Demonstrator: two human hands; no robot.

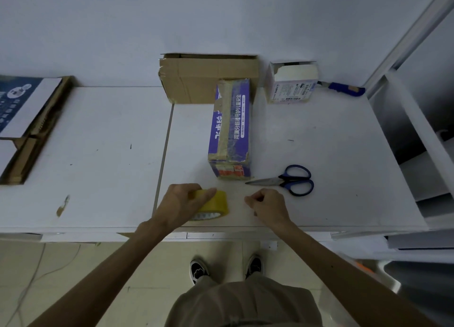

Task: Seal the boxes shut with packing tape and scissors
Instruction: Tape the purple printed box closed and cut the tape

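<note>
My left hand point(181, 203) grips the yellow tape roll point(215, 203) at the front of the desk point(98, 154), near the purple box point(231, 130). My right hand point(267, 205) is curled up beside it; I cannot tell if it pinches anything.

- head view: single wide-angle camera worn on the head, facing forward and steeply down, near the work.
- left hand point(183, 202) and right hand point(269, 205) lie low centre; table point(98, 154) spreads beyond the fingers, floor point(73, 277) lies behind them.
</note>
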